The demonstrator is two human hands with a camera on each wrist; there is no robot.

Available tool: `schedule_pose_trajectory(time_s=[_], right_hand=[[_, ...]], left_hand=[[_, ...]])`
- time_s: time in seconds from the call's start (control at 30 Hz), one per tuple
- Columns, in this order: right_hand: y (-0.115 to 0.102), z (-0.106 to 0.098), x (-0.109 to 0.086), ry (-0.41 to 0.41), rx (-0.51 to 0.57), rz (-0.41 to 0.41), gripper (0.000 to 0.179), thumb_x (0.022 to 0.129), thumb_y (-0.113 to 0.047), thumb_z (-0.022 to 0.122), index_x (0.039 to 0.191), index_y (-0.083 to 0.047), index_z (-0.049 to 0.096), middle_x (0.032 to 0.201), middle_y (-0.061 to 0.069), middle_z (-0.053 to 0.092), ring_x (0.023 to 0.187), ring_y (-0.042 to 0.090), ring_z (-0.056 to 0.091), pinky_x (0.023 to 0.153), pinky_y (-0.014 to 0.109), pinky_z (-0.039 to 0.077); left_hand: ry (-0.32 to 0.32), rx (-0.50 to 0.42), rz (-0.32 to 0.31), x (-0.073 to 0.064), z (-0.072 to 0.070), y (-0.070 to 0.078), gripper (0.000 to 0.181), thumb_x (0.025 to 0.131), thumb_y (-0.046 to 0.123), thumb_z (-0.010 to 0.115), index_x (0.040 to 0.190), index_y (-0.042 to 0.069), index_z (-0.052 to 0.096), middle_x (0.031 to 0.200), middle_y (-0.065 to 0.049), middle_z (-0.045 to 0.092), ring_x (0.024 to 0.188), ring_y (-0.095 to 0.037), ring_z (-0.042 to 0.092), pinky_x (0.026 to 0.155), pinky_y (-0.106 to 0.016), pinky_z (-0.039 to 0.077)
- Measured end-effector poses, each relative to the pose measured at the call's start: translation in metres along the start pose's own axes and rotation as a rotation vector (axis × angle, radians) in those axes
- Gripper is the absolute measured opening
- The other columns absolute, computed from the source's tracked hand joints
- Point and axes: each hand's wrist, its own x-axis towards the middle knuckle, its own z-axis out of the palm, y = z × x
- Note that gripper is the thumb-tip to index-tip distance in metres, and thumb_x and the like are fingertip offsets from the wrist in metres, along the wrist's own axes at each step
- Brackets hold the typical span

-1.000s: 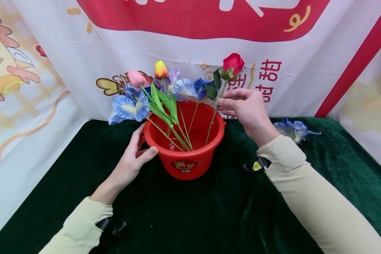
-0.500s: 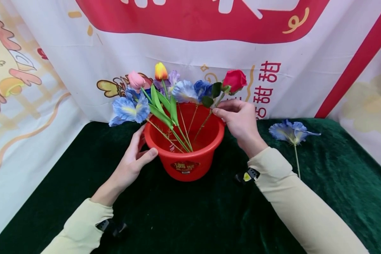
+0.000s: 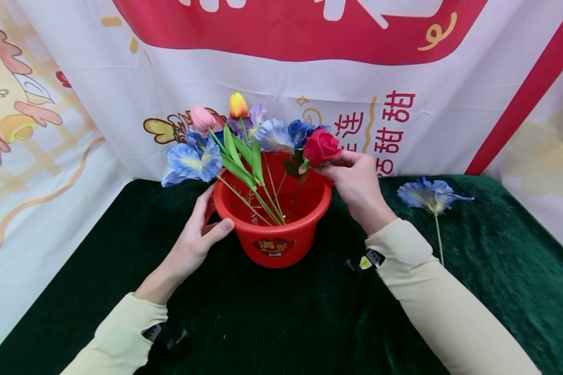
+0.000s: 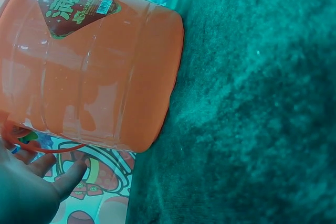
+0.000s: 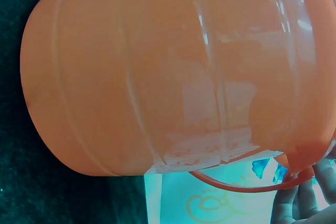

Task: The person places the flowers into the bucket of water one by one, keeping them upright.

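A red plastic bucket point(image 3: 274, 247) stands on dark green cloth, with several artificial flowers leaning in it. My left hand point(image 3: 194, 242) rests against its left side, thumb on the front rim; its fingers look fairly straight in the left wrist view. By the right rim is my right hand point(image 3: 358, 187), its fingertips beside a red rose point(image 3: 322, 147) and partly hidden by the bloom. The rose leans left, its stem down in the bucket and apart from the fingers. Blue irises point(image 3: 192, 161), a pink tulip point(image 3: 202, 119) and a yellow-orange tulip point(image 3: 238, 105) fill the left.
One blue iris point(image 3: 433, 195) lies on the green cloth point(image 3: 281, 323) to the right, beyond my right forearm. A printed white and red backdrop point(image 3: 291, 78) hangs close behind the bucket. The bucket's handle point(image 5: 236, 186) hangs at its far side in the right wrist view.
The rose has gone lower and swung left into the bucket, its bloom slipping past my right fingertips. My right hand first moved left and down, then stayed there. My left hand has kept its place.
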Motion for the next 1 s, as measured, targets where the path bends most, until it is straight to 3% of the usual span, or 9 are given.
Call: schedule_pose_trajectory(time_s=[0.17,0.47,0.63,0.83,1.0], right_hand=[[0.002,-0.004,-0.001,0.006,0.014,0.006,0.037,0.099,-0.013,0.074,0.136,-0.015,0.073,0.132,0.01,0.07,0.115,0.022,0.062,0.093,0.029,0.061],[0.006,-0.022,-0.001,0.063,0.048,-0.033,0.03,0.103,-0.007,0.066,0.132,-0.009,0.074,0.116,0.003,0.071,0.105,0.017,0.066,0.093,0.028,0.062],[0.009,-0.033,-0.003,0.07,0.068,-0.039,0.029,0.104,-0.012,0.067,0.132,-0.009,0.074,0.113,-0.002,0.075,0.102,0.014,0.07,0.089,0.026,0.061],[0.012,-0.051,-0.007,0.077,0.158,-0.035,0.034,0.098,-0.02,0.078,0.129,-0.009,0.075,0.109,-0.006,0.078,0.097,0.013,0.072,0.086,0.023,0.061],[0.018,-0.069,-0.016,0.079,0.153,-0.021,0.034,0.097,-0.025,0.078,0.128,-0.012,0.076,0.111,-0.007,0.077,0.097,0.013,0.073,0.087,0.021,0.061]], left_hand=[[0.0,0.001,-0.003,-0.001,0.0,0.0,0.07,0.111,0.021,0.048,0.17,0.027,0.011,0.174,-0.001,0.021,0.158,-0.03,0.027,0.109,-0.019,0.05],[0.006,0.002,-0.007,-0.001,0.001,0.002,0.07,0.111,0.021,0.048,0.17,0.028,0.011,0.174,-0.001,0.022,0.159,-0.029,0.028,0.11,-0.019,0.05],[0.01,-0.001,-0.012,-0.003,0.001,0.003,0.069,0.112,0.022,0.047,0.17,0.028,0.011,0.175,-0.001,0.022,0.159,-0.029,0.027,0.11,-0.018,0.049],[0.01,0.002,-0.014,-0.002,0.001,0.002,0.069,0.112,0.022,0.047,0.17,0.028,0.011,0.175,0.0,0.021,0.16,-0.028,0.026,0.11,-0.018,0.049],[0.005,0.005,-0.016,-0.001,0.001,0.002,0.07,0.111,0.022,0.047,0.17,0.028,0.01,0.175,0.001,0.021,0.16,-0.029,0.026,0.11,-0.018,0.049]])
